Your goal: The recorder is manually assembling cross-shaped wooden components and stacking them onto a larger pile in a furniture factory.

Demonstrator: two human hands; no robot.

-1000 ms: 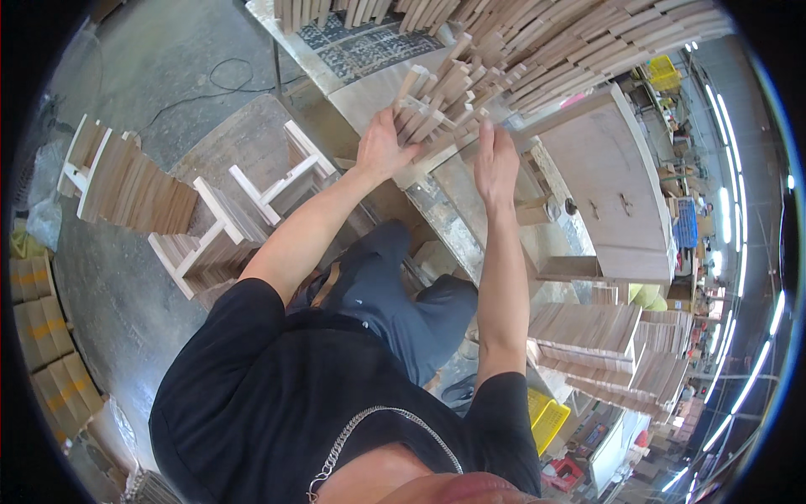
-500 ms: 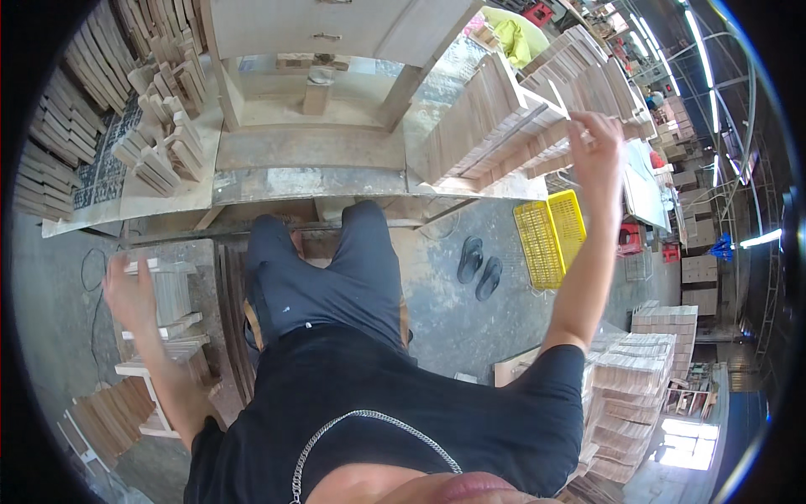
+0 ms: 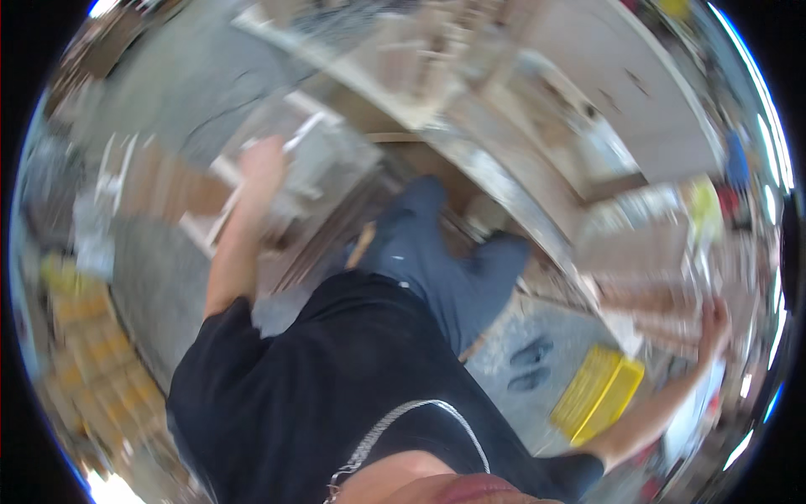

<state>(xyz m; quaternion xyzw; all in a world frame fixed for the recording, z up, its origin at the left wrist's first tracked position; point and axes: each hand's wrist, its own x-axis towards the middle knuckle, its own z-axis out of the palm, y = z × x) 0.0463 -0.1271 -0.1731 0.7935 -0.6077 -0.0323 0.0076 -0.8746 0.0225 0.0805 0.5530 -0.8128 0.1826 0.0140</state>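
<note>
two bare hands reach out to opposite sides, each close to stacked wood, and the work looks to be somewhere in the middle, though that is only a judgement. what seems done is the cutting and sorting: the pieces stand in neat rows near the fingers of both hands. what is left cannot be counted, as the view is badly blurred and no finished item can be made out by either hand. the left hand is at the pale stack, which lies just right of its fingers; whether those are wide, narrow or holding a strip cannot be told. left of the same fingers, well apart, stands a brown stack. the right hand is at the end of the board stack, which sits just ahead and left of its fingers on the bench; their grip cannot be told either, nor whether they touch the wood. the boards look flat, thin and light brown with streaky grain, packed face to face, while the pale stack is greyer with whitish strips. loose wood sticks lie ahead and right of the left fingers, and a yellow crate sits left of the right fingers, nearer the body.
</note>
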